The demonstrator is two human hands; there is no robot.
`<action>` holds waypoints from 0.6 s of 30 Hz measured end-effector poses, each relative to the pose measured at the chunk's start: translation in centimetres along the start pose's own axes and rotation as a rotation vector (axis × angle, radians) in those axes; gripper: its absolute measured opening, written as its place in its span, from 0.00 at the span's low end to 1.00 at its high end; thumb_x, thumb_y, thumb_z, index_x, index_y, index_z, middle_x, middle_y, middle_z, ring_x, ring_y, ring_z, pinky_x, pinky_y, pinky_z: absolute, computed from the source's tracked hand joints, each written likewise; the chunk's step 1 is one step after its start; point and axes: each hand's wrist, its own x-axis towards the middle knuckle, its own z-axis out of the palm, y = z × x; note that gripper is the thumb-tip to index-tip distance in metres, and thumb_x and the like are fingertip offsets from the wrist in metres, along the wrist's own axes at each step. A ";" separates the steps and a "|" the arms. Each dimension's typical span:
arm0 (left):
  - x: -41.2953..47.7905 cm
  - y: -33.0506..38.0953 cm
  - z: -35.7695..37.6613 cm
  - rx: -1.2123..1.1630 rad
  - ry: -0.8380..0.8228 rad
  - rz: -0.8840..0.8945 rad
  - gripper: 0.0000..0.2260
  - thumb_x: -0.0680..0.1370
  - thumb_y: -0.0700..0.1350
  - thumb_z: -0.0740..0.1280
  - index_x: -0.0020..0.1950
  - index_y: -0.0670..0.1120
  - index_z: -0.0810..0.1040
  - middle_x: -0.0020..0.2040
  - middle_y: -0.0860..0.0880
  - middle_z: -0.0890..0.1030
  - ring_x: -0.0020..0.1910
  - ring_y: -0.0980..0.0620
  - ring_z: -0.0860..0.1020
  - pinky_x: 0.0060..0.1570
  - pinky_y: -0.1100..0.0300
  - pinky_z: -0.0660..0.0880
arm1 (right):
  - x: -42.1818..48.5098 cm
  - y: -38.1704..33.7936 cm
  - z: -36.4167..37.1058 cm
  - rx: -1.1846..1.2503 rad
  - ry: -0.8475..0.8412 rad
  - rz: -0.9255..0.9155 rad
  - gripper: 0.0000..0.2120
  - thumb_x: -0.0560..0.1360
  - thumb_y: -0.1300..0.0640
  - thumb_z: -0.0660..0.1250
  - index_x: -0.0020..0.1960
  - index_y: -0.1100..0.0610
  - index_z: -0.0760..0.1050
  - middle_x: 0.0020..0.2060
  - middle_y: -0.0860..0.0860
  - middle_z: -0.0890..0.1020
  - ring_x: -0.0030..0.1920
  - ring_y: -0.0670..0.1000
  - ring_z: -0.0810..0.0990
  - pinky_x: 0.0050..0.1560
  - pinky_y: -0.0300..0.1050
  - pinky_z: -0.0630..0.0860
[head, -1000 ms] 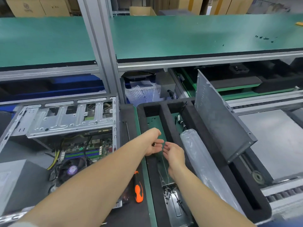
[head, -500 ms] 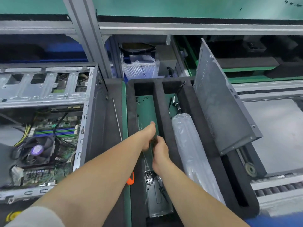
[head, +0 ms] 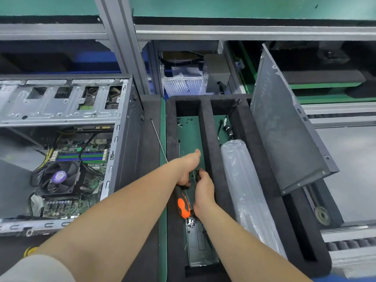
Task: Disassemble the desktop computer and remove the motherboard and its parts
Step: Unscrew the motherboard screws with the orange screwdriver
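Note:
The open computer case (head: 124, 139) lies at left, showing the motherboard (head: 85, 180), a CPU fan (head: 59, 178) and RAM sticks (head: 81, 156). To its right sits a black foam tray (head: 211, 149) with long compartments. My left hand (head: 188, 169) reaches into the left compartment, fingers curled over the front of an orange-and-black screwdriver (head: 183, 206) whose thin shaft points up-left. My right hand (head: 203, 190) is just beside it, fingertips bent down among small black screws (head: 195, 172) on the green floor. Whether it pinches one is hidden.
A metal bracket (head: 198, 245) with a pile of screws (head: 190, 221) lies nearer in the same compartment. A plastic-wrapped part (head: 244, 190) and cables (head: 227, 129) fill the second compartment. A grey side panel (head: 284, 129) leans against the tray's right side. A shelf frame post (head: 120, 41) rises behind.
The view tilted down and left. Both hands lowered together into the tray compartment. The screwdriver's handle swung right, from the green strip over the tray edge, under my left hand.

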 end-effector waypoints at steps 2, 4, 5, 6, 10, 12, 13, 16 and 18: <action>-0.2 -0.2 0.1 0.021 0.004 0.059 0.34 0.84 0.67 0.51 0.82 0.46 0.61 0.81 0.43 0.62 0.74 0.39 0.68 0.74 0.45 0.67 | -0.6 0.4 -0.2 -0.132 0.042 -0.089 0.14 0.83 0.50 0.56 0.65 0.44 0.74 0.58 0.44 0.77 0.61 0.49 0.75 0.61 0.49 0.70; -0.7 -0.3 0.0 0.034 -0.012 0.104 0.32 0.85 0.65 0.49 0.81 0.45 0.65 0.78 0.42 0.67 0.64 0.43 0.74 0.67 0.50 0.73 | -1.6 0.8 -0.6 -0.290 0.093 -0.193 0.08 0.81 0.53 0.61 0.56 0.51 0.76 0.52 0.47 0.81 0.53 0.49 0.79 0.49 0.46 0.73; -1.0 -0.4 -0.1 0.050 -0.018 0.127 0.31 0.85 0.64 0.49 0.79 0.44 0.67 0.76 0.41 0.69 0.61 0.43 0.74 0.66 0.50 0.74 | -2.2 0.8 -0.8 -0.360 0.091 -0.248 0.06 0.78 0.53 0.64 0.53 0.53 0.76 0.49 0.49 0.82 0.49 0.49 0.80 0.44 0.46 0.73; -1.5 -0.4 -0.3 0.075 -0.016 0.151 0.31 0.86 0.63 0.49 0.77 0.43 0.70 0.73 0.39 0.72 0.59 0.42 0.75 0.66 0.48 0.75 | -2.8 0.8 -0.9 -0.445 0.058 -0.315 0.07 0.76 0.52 0.68 0.51 0.54 0.75 0.46 0.50 0.82 0.47 0.50 0.81 0.42 0.47 0.74; -3.4 -0.5 -1.0 0.445 0.217 0.371 0.26 0.86 0.56 0.53 0.68 0.38 0.78 0.64 0.37 0.80 0.61 0.39 0.80 0.67 0.46 0.75 | -4.8 -0.4 0.0 -0.848 -0.177 -0.515 0.14 0.69 0.46 0.74 0.49 0.51 0.75 0.42 0.49 0.83 0.42 0.50 0.83 0.39 0.48 0.79; -4.6 -0.8 -1.6 0.567 0.337 0.522 0.19 0.84 0.49 0.59 0.54 0.36 0.83 0.53 0.39 0.85 0.53 0.40 0.83 0.58 0.49 0.79 | -5.4 -0.8 0.7 -1.090 -0.177 -0.574 0.16 0.69 0.45 0.75 0.50 0.52 0.78 0.45 0.49 0.83 0.44 0.52 0.84 0.40 0.49 0.80; -5.1 -1.0 -1.9 0.608 0.395 0.575 0.16 0.82 0.46 0.61 0.46 0.37 0.82 0.47 0.40 0.85 0.47 0.41 0.83 0.52 0.50 0.80 | -5.6 -0.9 1.0 -1.213 -0.128 -0.603 0.16 0.70 0.45 0.75 0.52 0.53 0.79 0.49 0.50 0.82 0.47 0.55 0.83 0.42 0.48 0.79; -6.8 -2.0 -3.2 0.694 0.557 0.620 0.11 0.80 0.43 0.62 0.39 0.42 0.76 0.42 0.43 0.82 0.41 0.42 0.80 0.40 0.54 0.76 | -6.6 -0.8 2.3 -1.294 -0.093 -0.584 0.14 0.72 0.47 0.72 0.49 0.57 0.81 0.46 0.54 0.83 0.46 0.57 0.84 0.39 0.45 0.77; -7.9 -2.6 -4.0 0.788 0.611 0.600 0.07 0.78 0.42 0.62 0.44 0.41 0.78 0.49 0.40 0.83 0.48 0.39 0.82 0.42 0.52 0.77 | -7.4 -0.2 3.4 -1.220 -0.247 -0.474 0.11 0.72 0.50 0.70 0.41 0.59 0.80 0.35 0.54 0.82 0.32 0.52 0.83 0.29 0.41 0.76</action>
